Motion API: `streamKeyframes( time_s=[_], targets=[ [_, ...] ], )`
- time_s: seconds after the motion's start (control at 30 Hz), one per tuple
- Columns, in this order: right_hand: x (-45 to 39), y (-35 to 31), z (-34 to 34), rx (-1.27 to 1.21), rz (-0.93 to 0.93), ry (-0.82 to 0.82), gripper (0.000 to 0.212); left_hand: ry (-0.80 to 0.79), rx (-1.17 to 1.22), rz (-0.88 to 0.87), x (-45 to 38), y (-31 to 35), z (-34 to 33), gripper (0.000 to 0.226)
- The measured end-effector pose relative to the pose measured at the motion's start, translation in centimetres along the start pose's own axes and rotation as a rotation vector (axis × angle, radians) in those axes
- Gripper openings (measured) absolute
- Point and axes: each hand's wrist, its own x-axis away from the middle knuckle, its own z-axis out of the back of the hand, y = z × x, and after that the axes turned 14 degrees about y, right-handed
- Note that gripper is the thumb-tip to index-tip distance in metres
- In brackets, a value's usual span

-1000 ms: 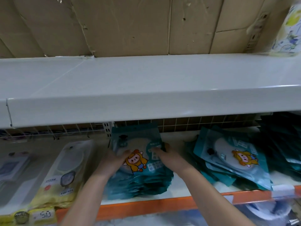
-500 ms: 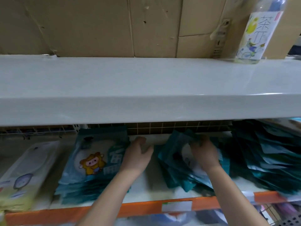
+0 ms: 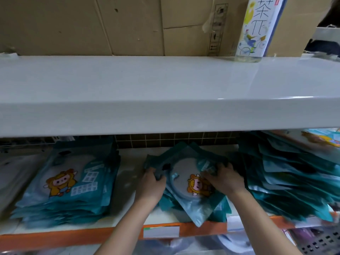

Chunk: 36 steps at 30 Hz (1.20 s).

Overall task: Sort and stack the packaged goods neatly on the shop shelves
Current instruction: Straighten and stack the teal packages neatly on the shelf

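Both hands' grip, left hand [image 3: 150, 186] and right hand [image 3: 225, 181], pinches glossy teal pouches [image 3: 185, 183].

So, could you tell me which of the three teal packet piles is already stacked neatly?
The left pile: its packets lie squared up, while the middle pile is askew and the right pile is fanned out.

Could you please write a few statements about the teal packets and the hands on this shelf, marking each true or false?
1. Both hands, left hand and right hand, grip the skewed middle pile of teal plastic packets. True.
2. The neat left stack of teal packets is being held. False: no hand touches it.
3. A tall printed carton stands on the white upper shelf. True.
4. The lower shelf's front edge is green. False: it is orange.
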Motion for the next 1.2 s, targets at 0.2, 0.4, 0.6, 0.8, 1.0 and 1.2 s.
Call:
streamKeyframes(
  time_s=[0.2, 0.4, 0.6, 0.8, 1.0, 1.2],
  targets=[
    [0.5, 0.3, -0.2, -0.205, -0.087, 0.056, 0.052, -0.011, -0.028, -0.025, 0.3, 0.4, -1.1, 0.02],
    [2.2, -0.5, -0.8, -0.3, -0.21, 0.219, 0.028, 0.004, 0.051, 0.044, 1.1, 1.3, -1.6, 0.026],
    [2.3, -0.2, -0.8, -0.263, -0.203, 0.033, 0.05, -0.029, 0.054, 0.08, 0.1, 1.6, -1.6, 0.029],
    [1.9, -0.2, 0.2, -0.502, -0.315, -0.065, 0.072, -0.124, 0.283, 0.186, -0.3, 1.7, -1.8, 0.019],
    [1.1, 0.4, 0.6, -0.65, -0.339, -0.014, 0.071, -0.157, 0.339, 0.234, -0.3, 1.7, -1.6, 0.007],
    [0.9, -0.2, 0.4, -0.826, -0.342, -0.042, 0.065, -0.11, 0.301, 0.26, 0.3, 0.1, -1.6, 0.009]
  ],
)
